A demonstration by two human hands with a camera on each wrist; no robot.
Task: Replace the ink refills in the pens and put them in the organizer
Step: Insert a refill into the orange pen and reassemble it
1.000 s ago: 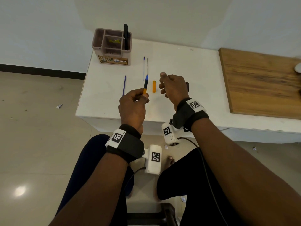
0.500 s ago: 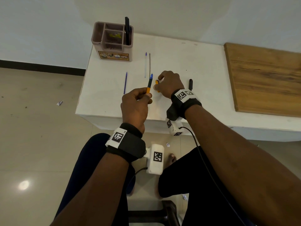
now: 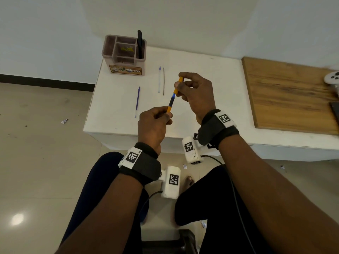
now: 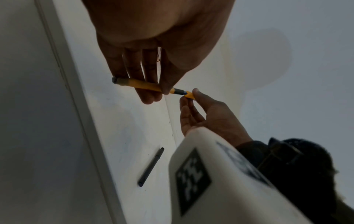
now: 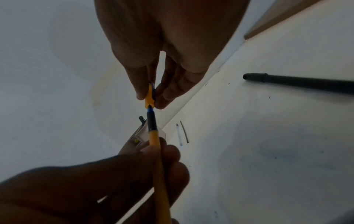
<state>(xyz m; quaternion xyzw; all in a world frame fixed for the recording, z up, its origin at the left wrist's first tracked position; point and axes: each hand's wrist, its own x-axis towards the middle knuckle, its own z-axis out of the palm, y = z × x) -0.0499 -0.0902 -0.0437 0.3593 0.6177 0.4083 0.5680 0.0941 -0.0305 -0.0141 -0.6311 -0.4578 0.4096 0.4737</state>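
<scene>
Both hands now meet mid-frame: right hand (image 3: pixel 196 92) has fetched and pinches the orange cap (image 3: pixel 178 84) onto the left hand (image 3: pixel 154 125)'s gripped pen (image 3: pixel 171 102); organizer next.

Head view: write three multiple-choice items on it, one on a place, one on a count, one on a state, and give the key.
1. In the organizer, the black pen stands in:
A) the left compartment
B) the right compartment
C) the middle compartment

2. How many refills lie on the table?
A) one
B) three
C) five

3. The orange cap is:
A) lying on the table
B) in the organizer
C) pinched by the right hand at the tip of the orange pen

Key:
1 B: it rises along the organizer's right wall.
2 B: a blue refill, a clear refill and a dark refill lie there.
3 C: the left hand holds the orange pen up to it.
</scene>
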